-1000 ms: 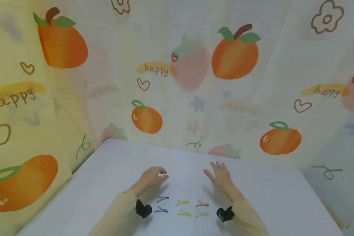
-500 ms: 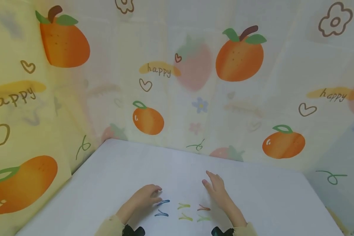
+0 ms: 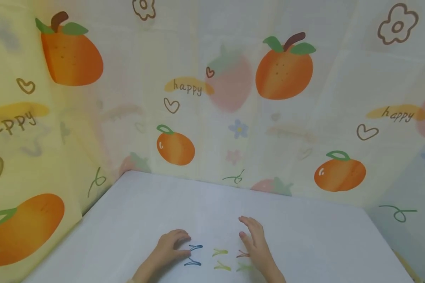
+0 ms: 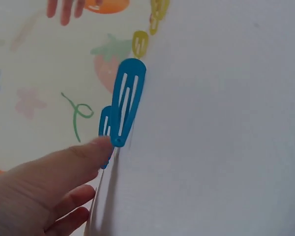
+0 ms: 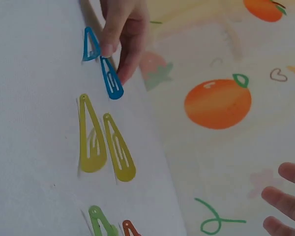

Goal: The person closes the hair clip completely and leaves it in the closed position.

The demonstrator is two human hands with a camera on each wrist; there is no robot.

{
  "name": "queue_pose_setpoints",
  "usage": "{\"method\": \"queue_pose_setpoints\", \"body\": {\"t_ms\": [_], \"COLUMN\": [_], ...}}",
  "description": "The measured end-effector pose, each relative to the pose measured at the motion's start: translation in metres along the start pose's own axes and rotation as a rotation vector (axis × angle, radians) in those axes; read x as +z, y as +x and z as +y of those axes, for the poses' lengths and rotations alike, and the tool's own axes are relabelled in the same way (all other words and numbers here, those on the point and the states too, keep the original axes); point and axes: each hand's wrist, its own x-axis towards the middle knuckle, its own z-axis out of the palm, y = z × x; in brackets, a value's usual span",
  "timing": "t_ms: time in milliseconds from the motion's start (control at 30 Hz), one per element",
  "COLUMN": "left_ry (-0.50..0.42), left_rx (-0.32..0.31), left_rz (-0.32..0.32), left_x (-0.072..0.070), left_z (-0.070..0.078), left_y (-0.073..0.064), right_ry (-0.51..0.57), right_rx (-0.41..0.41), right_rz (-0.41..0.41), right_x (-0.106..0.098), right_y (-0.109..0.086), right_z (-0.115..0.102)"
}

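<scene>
Several snap hair clips lie in two rows on the white table. My left hand is at the left pair, with its thumb at the narrow end of the far blue hair clip; its other fingers are apart from the thumb. The near blue hair clip lies beside it, closer to me. To the right are a near yellow clip and a far yellow clip. My right hand hovers over the right pair with spread fingers, holding nothing. It partly hides the red clip and the green clip.
A white table carries the clips. Behind and to the left hangs a curtain printed with oranges, strawberries and words. The table's far edge meets it.
Both hands have drawn back toward me from the far part of the table. The left thumb has come to the far blue clip, and the right hand has come over the red and green clips.
</scene>
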Motion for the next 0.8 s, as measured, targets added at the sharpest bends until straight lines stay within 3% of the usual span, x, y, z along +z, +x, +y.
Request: {"method": "queue_pose_setpoints", "body": {"t_ms": [167, 300, 433, 567, 733, 800], "left_ry": [0.045, 0.073, 0.06, 0.037, 0.029, 0.03], "left_rx": [0.019, 0.062, 0.063, 0.04, 0.018, 0.016], "left_rz": [0.04, 0.08, 0.099, 0.11, 0.119, 0.124], "left_x": [0.006, 0.011, 0.013, 0.014, 0.014, 0.015], "left_z": [-0.007, -0.013, -0.016, -0.015, -0.014, -0.014], "left_y": [-0.006, -0.002, -0.001, -0.001, -0.001, -0.001], "right_ry": [-0.049, -0.052, -0.053, -0.148, -0.284, -0.319], "right_rx": [-0.056, -0.041, -0.015, -0.045, -0.202, -0.208], "right_rz": [0.049, 0.065, -0.029, -0.144, -0.145, -0.147], "right_x": [0.001, -0.001, 0.01, 0.026, 0.043, 0.049], "right_y": [-0.003, -0.001, -0.003, -0.009, -0.006, -0.001], "right_z": [0.001, 0.002, 0.005, 0.01, 0.01, 0.007]}}
